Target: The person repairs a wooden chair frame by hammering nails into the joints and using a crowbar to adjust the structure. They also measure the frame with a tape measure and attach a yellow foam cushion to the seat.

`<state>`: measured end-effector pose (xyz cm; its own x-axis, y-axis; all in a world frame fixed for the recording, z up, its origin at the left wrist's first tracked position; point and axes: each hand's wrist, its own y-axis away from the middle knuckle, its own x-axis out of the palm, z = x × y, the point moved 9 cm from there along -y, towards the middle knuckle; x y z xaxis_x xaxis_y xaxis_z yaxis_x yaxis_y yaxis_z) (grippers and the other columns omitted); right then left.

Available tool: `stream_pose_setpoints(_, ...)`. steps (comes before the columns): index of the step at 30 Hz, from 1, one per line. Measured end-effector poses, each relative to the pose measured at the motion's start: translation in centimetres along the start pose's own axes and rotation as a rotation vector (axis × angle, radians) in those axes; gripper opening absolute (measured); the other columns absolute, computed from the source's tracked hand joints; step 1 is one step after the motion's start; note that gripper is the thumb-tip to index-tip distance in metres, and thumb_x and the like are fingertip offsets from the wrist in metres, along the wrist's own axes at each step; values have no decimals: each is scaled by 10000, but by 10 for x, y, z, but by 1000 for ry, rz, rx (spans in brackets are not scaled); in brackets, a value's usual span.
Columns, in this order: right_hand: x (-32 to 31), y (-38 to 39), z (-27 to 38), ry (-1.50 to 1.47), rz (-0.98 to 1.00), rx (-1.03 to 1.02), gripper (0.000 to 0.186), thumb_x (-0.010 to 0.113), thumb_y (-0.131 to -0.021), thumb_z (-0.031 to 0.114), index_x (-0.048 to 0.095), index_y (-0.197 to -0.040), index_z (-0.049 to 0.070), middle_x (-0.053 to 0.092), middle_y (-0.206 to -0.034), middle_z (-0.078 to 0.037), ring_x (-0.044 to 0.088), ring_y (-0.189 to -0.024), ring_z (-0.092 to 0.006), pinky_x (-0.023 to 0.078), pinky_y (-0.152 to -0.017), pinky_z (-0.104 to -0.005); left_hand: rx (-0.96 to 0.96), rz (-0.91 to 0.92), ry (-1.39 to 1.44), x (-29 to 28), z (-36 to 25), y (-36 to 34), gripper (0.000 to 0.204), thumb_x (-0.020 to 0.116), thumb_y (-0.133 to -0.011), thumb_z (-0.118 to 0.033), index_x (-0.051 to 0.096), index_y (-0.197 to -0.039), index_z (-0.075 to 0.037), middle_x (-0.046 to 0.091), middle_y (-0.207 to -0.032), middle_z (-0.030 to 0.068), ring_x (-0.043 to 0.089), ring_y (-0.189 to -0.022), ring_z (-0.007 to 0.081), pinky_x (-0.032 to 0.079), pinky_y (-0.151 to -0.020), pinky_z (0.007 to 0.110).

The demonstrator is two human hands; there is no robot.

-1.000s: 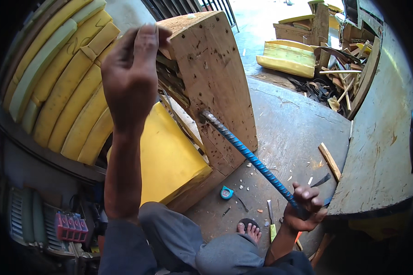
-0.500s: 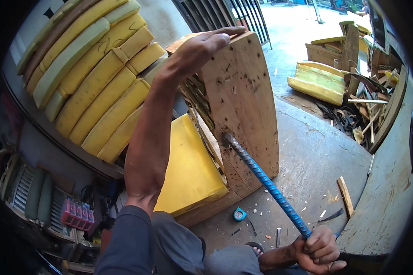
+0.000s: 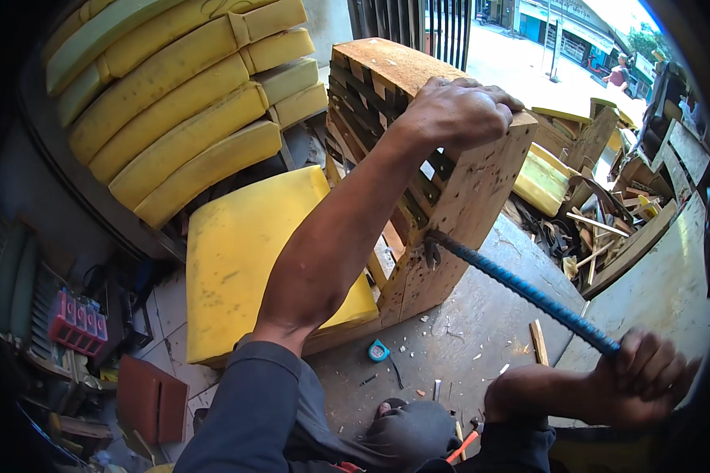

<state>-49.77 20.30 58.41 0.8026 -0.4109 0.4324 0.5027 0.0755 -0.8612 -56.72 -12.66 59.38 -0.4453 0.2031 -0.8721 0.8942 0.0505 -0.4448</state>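
Wooden frame (image 3: pixel 430 142), standing on the grey floor (image 3: pixel 513 244) with a yellow foam cushion (image 3: pixel 248 252) to its left: liable, most likely, to rock or tip if levered harder than steadied. Possibly prone to splitting, too, across the dark-pitted side panel (image 3: pixel 481 177). Next down in size, blue ribbed bar (image 3: pixel 528 292), slanting rightward from that panel: apt to jump free through poor bite at the claw-like end (image 3: pixel 431 251); exact seating too small to judge. Right hand (image 3: pixel 643 378), wrapped firmly around the bar's outer end: likely to lurch with any such slip. Left hand (image 3: pixel 461 114), laid over the frame's top edge, fingertips hidden, true grip or mere pressing impossible to tell: exposed to splinters or a sudden pinch. Smaller yet, orange-handled hammer (image 3: pixel 463 447), then teal tape measure (image 3: pixel 379 350): easy to tread on in a stumble.
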Motion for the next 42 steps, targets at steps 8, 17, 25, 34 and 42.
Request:
stream_pose_setpoints(8,72,-150,-111,88,416,386,190,485,-1007,287,463,-889,139,452,-712,2,408,-540,-117,387,-519,-273,4,-12,5,-8,-2,4,500,348,-959,-326,590,-1382,-215,588,-1405,78,521,-1316,248,343,-1117,462)
stream_pose_setpoints(17,79,-111,-120,370,146,446,416,458,-1062,252,400,-664,148,276,-471,45,241,-334,-51,307,-335,-224,201,-878,603,-46,36,77,303,534,-917,-144,645,-1148,17,651,-1119,202,581,-1119,316,434,-1004,404)
stream_pose_setpoints(25,-113,125,-37,495,-936,285,562,472,-1047,372,244,-563,202,193,-453,48,170,-327,-94,262,-332,-255,-642,-201,1463,191,117,233,358,428,-1072,-326,534,-1115,13,581,-1002,96,583,-947,144,496,-879,302)
stream_pose_setpoints(34,-299,402,-28,517,-1548,390,486,414,-1032,401,345,-602,185,338,-461,17,274,-348,-142,409,-473,-341,-211,384,1768,211,88,203,529,557,-1007,-475,576,-1303,-36,642,-987,-18,562,-813,65,444,-686,224)
stream_pose_setpoints(42,-349,533,45,1771,-777,1814,478,672,-843,305,639,-1234,31,600,-1171,-246,658,-944,-381,539,-871,-440,-171,213,2066,245,65,186,331,694,-957,-306,689,-1191,-70,676,-1013,-60,576,-870,14,475,-744,215)
